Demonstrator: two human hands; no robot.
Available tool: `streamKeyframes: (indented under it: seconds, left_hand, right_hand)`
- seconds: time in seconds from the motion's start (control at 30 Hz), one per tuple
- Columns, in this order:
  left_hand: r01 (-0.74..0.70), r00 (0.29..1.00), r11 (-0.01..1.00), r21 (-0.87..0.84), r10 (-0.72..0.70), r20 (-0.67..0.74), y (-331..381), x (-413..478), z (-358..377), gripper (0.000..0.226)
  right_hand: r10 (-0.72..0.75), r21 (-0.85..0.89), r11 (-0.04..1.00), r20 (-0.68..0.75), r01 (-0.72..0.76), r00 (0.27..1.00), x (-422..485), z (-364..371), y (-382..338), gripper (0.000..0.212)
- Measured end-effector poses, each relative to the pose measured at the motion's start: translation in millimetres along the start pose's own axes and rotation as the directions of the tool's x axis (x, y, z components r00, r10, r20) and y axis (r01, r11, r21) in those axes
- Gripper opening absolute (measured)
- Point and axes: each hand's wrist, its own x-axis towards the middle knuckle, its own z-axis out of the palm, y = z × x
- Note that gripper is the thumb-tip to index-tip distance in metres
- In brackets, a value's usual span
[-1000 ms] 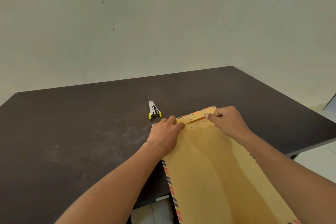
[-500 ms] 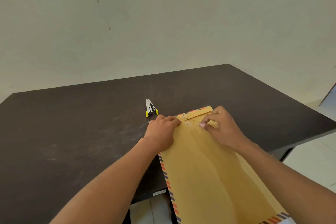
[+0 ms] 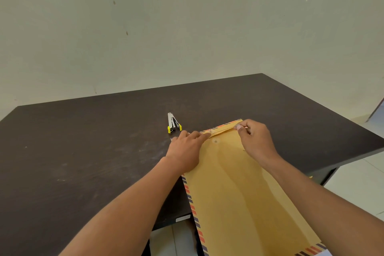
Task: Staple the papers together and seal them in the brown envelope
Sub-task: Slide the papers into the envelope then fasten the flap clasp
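Note:
The brown envelope (image 3: pixel 239 189), edged with red and blue stripes, lies flat on the dark table (image 3: pixel 83 162), its lower part hanging over the near edge. Its flap (image 3: pixel 225 128) is folded down at the far end, above a small round button (image 3: pixel 216 141). My left hand (image 3: pixel 187 151) rests on the envelope's upper left corner, its fingers stretched onto the flap. My right hand (image 3: pixel 252 139) has curled fingers and pinches a thin string that runs along the flap from the flap's washer. No loose papers are visible.
A small silver stapler (image 3: pixel 173 123) with yellow ends lies on the table just beyond my left hand. A plain wall stands close behind the table. Tiled floor (image 3: pixel 357 183) shows to the right and below the near edge.
My right hand moved from the middle of the envelope near the button up to the flap's right end, drawing the string taut. My left hand stayed on the upper left corner.

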Motion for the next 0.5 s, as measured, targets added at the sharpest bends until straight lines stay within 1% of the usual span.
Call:
streamKeyframes:
  seconds: [0.13,0.3,0.4,0.5]
  left_hand:
    - [-0.011,1.000,0.999,0.046,0.010,0.028,-1.2,2.5,-0.3,0.067]
    - [-0.006,0.999,0.998,0.055,0.004,0.035,0.6,3.9,0.4,0.070]
    - [0.008,0.999,0.998,0.059,-0.011,0.047,0.3,5.1,0.9,0.071]
    - [0.022,0.998,0.998,0.060,-0.025,0.059,1.4,6.9,-0.5,0.071]
  right_hand:
    - [-0.046,-0.202,0.978,0.051,0.055,0.998,-4.8,-9.4,10.8,0.013]
    - [-0.104,-0.300,0.944,0.115,0.134,0.988,-12.9,-9.6,23.0,0.012]
    - [-0.175,-0.484,0.833,0.228,0.267,0.958,-18.8,-8.7,23.9,0.021]
    - [-0.229,-0.565,0.727,0.336,0.390,0.914,-19.3,-12.0,20.4,0.029]
